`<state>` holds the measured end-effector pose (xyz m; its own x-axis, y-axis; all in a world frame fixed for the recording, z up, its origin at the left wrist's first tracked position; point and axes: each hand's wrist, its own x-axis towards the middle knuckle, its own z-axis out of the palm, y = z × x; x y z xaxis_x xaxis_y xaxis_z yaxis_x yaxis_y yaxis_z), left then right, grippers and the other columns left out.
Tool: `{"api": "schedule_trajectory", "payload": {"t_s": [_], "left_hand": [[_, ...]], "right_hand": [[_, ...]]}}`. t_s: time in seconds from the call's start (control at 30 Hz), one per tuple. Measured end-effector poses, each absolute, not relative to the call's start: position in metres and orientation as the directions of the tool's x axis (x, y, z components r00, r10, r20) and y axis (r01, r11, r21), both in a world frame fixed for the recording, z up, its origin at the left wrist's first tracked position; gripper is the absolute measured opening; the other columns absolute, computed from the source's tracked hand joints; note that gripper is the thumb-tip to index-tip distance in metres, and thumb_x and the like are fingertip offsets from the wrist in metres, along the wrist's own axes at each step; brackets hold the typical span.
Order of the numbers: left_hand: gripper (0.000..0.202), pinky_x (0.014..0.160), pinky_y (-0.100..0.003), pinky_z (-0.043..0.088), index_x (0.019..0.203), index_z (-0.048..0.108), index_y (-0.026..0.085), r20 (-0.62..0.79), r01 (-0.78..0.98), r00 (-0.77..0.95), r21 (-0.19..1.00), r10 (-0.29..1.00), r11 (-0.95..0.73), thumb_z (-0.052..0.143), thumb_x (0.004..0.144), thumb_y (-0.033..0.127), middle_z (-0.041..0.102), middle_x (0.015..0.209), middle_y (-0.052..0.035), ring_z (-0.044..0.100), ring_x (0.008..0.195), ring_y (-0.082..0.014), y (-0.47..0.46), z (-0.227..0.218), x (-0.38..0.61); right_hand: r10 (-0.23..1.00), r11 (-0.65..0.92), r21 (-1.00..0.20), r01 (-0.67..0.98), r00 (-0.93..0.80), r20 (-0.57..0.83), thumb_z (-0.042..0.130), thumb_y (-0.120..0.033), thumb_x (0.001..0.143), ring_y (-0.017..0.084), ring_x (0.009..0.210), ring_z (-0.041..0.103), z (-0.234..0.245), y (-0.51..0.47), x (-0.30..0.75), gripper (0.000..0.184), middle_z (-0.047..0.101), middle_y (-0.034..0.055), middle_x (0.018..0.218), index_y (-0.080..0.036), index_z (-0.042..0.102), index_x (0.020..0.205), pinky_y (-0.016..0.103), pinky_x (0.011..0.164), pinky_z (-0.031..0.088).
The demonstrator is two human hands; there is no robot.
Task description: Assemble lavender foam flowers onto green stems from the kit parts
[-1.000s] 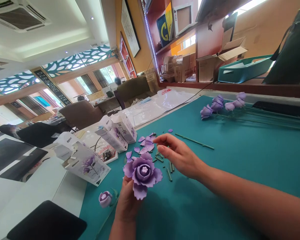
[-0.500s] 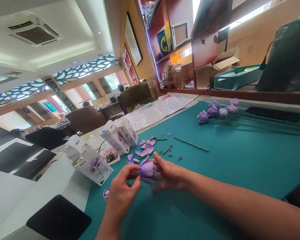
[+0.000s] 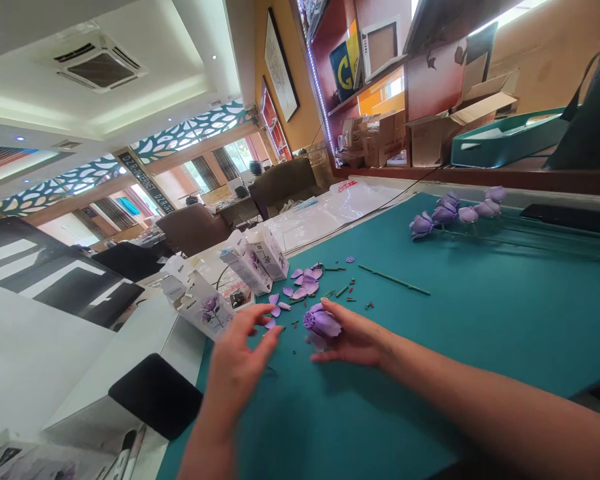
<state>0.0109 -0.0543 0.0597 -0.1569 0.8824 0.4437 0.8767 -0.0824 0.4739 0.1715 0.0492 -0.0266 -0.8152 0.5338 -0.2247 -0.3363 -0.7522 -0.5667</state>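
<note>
My right hand (image 3: 353, 337) is wrapped round a purple toy flower (image 3: 321, 323), holding it low over the teal mat (image 3: 480, 333). My left hand (image 3: 237, 363) hovers just left of it with fingers spread and nothing in it. Loose purple petals (image 3: 305, 280) and small green and red pieces (image 3: 343, 292) lie on the mat just beyond both hands. A thin green stem (image 3: 394, 280) rests farther back.
Several finished purple flowers on green stems (image 3: 450, 212) lie at the back right. White product boxes (image 3: 253, 263) stand along the mat's left edge, with clear plastic bags (image 3: 330, 207) behind. A black pad (image 3: 155, 397) sits at the near left. Cardboard boxes and a teal tray (image 3: 505, 137) fill the shelf.
The flower passed from my left hand to my right, its petals folding up from open to closed. My left hand let go and drew back with fingers spread. The small bud is out of sight.
</note>
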Motion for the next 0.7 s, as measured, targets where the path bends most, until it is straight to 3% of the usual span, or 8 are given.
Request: {"api": "schedule_trajectory", "payload": {"t_s": [0.07,0.17,0.3,0.43,0.5,0.6,0.7], "left_hand": [[0.033,0.064,-0.03,0.052,0.102,0.064,0.024,0.424,0.823,-0.38,0.561,0.822,0.091,0.056,0.078,0.045,0.068,0.09,-0.0023,0.063,0.076,-0.0184,-0.066,0.071,-0.002],[0.029,0.066,-0.03,0.05,0.091,0.068,0.025,0.445,0.782,-0.558,0.565,0.701,0.264,0.057,0.076,0.047,0.069,0.079,0.0004,0.062,0.07,-0.0182,-0.079,0.081,-0.018],[0.029,0.067,-0.029,0.049,0.085,0.069,0.025,0.439,0.765,-0.597,0.564,0.671,0.312,0.057,0.075,0.049,0.07,0.075,0.0007,0.064,0.072,-0.0196,-0.089,0.071,-0.025],[0.034,0.056,-0.027,0.051,0.086,0.068,0.022,0.295,0.8,-0.484,0.531,0.824,0.28,0.052,0.078,0.051,0.071,0.072,-0.0001,0.063,0.058,-0.0172,-0.094,0.038,-0.018],[0.034,0.061,-0.028,0.053,0.089,0.068,0.023,0.274,0.862,-0.395,0.439,0.877,0.251,0.045,0.084,0.047,0.073,0.085,-0.0022,0.067,0.068,-0.0182,-0.094,0.018,-0.01],[0.036,0.072,-0.033,0.054,0.11,0.064,0.023,0.231,0.944,-0.316,0.171,0.92,0.282,0.035,0.091,0.034,0.068,0.114,-0.0058,0.066,0.095,-0.0227,-0.089,-0.008,0.004],[0.041,0.071,-0.035,0.054,0.126,0.053,0.022,0.174,0.893,-0.433,-0.05,0.885,0.447,0.029,0.094,0.027,0.056,0.134,-0.0079,0.066,0.096,-0.0231,-0.079,-0.022,0.014]], "right_hand": [[0.543,-0.745,-0.574,-0.341,-0.809,-0.225,0.047,-0.049,0.091,0.016,0.072,0.059,-0.023,0.052,0.173,0.03,0.058,0.0003,0.073,-0.02,0.052,0.083,0.044,0.077,0.051],[0.559,-0.734,-0.58,-0.352,-0.799,-0.223,0.05,-0.047,0.089,0.016,0.073,0.059,-0.014,0.058,0.171,0.027,0.057,-0.001,0.073,-0.021,0.052,0.084,0.046,0.079,0.052],[0.585,-0.712,-0.601,-0.362,-0.78,-0.224,0.048,-0.044,0.091,0.016,0.073,0.059,0.0,0.064,0.164,0.024,0.056,-0.0018,0.072,-0.021,0.053,0.086,0.047,0.078,0.053],[0.608,-0.687,-0.621,-0.377,-0.766,-0.209,0.043,-0.045,0.093,0.015,0.072,0.06,0.006,0.067,0.162,0.028,0.057,-0.0011,0.073,-0.021,0.054,0.085,0.046,0.079,0.053],[0.618,-0.69,-0.614,-0.383,-0.753,-0.225,0.044,-0.044,0.093,0.015,0.073,0.059,0.003,0.068,0.163,0.027,0.057,-0.0013,0.073,-0.021,0.054,0.085,0.047,0.08,0.053],[0.617,-0.695,-0.612,-0.378,-0.751,-0.236,0.045,-0.044,0.092,0.015,0.073,0.059,-0.004,0.067,0.165,0.026,0.056,-0.0015,0.073,-0.021,0.054,0.086,0.046,0.079,0.054],[0.616,-0.687,-0.619,-0.379,-0.757,-0.22,0.045,-0.045,0.092,0.016,0.074,0.059,-0.009,0.066,0.165,0.027,0.057,-0.0006,0.075,-0.02,0.055,0.086,0.045,0.077,0.054]]}}
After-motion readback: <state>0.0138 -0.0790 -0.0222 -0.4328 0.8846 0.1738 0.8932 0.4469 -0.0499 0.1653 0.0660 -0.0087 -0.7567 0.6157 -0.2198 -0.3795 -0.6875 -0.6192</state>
